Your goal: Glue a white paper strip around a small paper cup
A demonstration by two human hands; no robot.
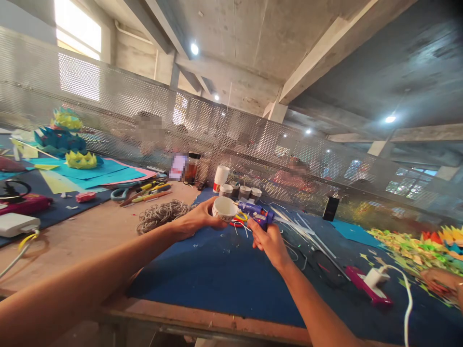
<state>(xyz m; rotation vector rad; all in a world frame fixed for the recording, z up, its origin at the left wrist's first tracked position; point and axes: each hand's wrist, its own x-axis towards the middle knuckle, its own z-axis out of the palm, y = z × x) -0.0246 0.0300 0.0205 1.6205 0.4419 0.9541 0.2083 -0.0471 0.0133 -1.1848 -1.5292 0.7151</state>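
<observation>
Over the blue table mat (224,279), my left hand (202,217) grips a white paper cup (224,209) with dark print, its mouth tilted toward me. My right hand (267,241) is wrapped round the handle of a blue hot glue gun (255,212). The gun's nozzle points left and is at the cup's right rim; whether it touches I cannot tell. A clear glue stick (294,224) sticks out from the back of the gun. Behind the cup stand several small cups (245,193) and a stack of white paper cups (220,176).
A bundle of grey cord (162,215) and pliers (148,190) lie left. Paper lotus flowers (81,160) rest on blue sheets farther left. Thin rods (314,236) and a magenta power strip (369,285) are right. Another person's hand (439,282) is beside paper pieces. A perforated metal screen (231,130) runs behind.
</observation>
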